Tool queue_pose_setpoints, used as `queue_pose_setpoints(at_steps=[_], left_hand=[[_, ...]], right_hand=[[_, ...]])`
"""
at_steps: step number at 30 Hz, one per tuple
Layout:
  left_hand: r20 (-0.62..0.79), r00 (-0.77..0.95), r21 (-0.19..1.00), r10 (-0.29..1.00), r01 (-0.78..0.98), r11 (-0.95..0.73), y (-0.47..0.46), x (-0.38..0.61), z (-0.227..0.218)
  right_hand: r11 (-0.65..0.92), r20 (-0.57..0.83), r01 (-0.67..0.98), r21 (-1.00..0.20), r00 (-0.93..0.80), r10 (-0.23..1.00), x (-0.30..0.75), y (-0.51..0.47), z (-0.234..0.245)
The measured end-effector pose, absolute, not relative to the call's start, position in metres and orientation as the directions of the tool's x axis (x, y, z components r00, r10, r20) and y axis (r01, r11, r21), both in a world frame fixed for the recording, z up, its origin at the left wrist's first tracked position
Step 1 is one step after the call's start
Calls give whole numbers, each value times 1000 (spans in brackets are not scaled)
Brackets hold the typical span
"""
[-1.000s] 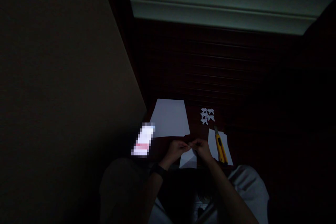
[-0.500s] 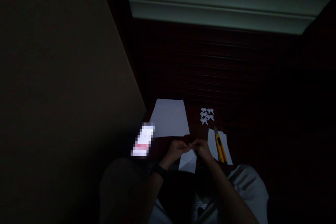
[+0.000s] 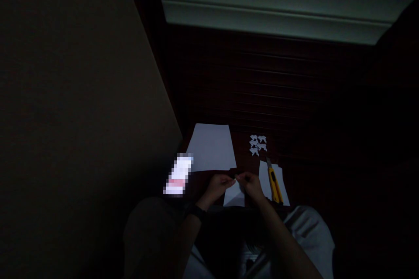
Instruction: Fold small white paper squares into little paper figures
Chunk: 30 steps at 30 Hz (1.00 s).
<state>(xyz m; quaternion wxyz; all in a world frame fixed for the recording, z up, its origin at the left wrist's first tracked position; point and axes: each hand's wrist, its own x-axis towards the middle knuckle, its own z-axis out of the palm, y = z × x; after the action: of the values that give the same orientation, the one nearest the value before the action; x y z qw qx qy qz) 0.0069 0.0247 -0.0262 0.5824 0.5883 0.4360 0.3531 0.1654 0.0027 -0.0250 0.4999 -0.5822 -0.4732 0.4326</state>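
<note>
A small white sheet of paper (image 3: 234, 196) lies between my hands at the near edge of the dark table, its upper end pinched in my fingers. My left hand (image 3: 218, 186) grips it from the left, thumb and forefinger closed at the top. From the right, my right hand (image 3: 251, 185) pinches the same end, its fingertips close to the left ones. The fingers hide the held end, so its exact fold is hard to make out. To the right, a yellow utility knife (image 3: 275, 184) with its blade out rests on a stack of small white paper (image 3: 264, 178).
A larger stack of white paper (image 3: 212, 146) lies at the back left. Several small folded paper figures (image 3: 258, 144) are grouped at the back right. A lit phone (image 3: 178, 175), blurred, is at the left by the wall (image 3: 98, 96). Dim light covers everything.
The paper's lower end has moved up and flattened toward the table; a diagonal crease seen on it before no longer shows clearly. Both hands keep pinching the top, almost in place.
</note>
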Motion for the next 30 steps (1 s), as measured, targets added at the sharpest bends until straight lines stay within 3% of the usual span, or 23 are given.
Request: queue_pose_setpoints(at_steps=[5, 13, 23, 30], left_hand=[[-110, 332, 990, 937, 120, 74, 24, 6, -24], [-85, 333, 990, 939, 131, 43, 24, 6, -25], [-102, 289, 992, 952, 106, 74, 24, 8, -23], [-128, 204, 992, 971, 51, 120, 24, 6, -27]], right_hand=[[-88, -66, 91, -992, 224, 972, 166, 4, -25], [-73, -65, 83, -994, 100, 993, 163, 1, -22], [-149, -146, -2, -989, 198, 969, 160, 4, -30], [-130, -129, 12, -991, 69, 989, 166, 0, -18]])
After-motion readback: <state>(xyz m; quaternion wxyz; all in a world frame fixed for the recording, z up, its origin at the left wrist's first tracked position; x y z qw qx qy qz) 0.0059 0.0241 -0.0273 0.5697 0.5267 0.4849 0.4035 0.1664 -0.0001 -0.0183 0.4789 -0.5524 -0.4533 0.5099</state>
